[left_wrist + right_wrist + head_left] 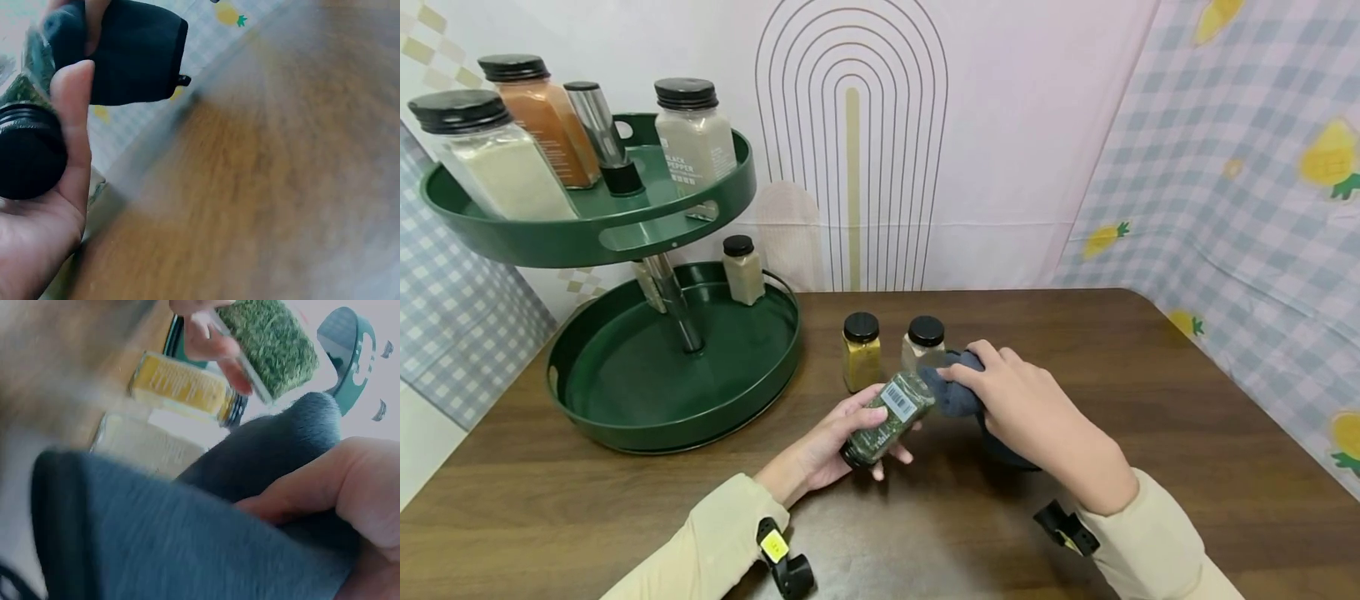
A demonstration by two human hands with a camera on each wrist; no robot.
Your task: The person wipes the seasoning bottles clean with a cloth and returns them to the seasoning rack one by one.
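My left hand point(829, 443) grips a glass spice jar point(886, 427) of green dried herbs above the table. The jar is tilted, its black lid point(32, 153) low by the palm and its base raised toward the right. A barcode label faces up in the head view. My right hand point(1026, 404) pinches a bunched dark blue-grey cloth point(957, 390), part of which hangs below the hand. The cloth is right at the jar's base end. Just behind stand a yellow spice jar point(861, 358) and a pale spice jar point(917, 354), the latter partly hidden by the cloth.
A two-tier green tray stand point(673, 408) occupies the left of the wooden table point(1150, 400). Its upper tier point(677, 208) carries several large jars, including a black pepper jar point(696, 146). Small jars, one pale point(744, 275), sit on the lower tier. Patterned cloths hang behind.
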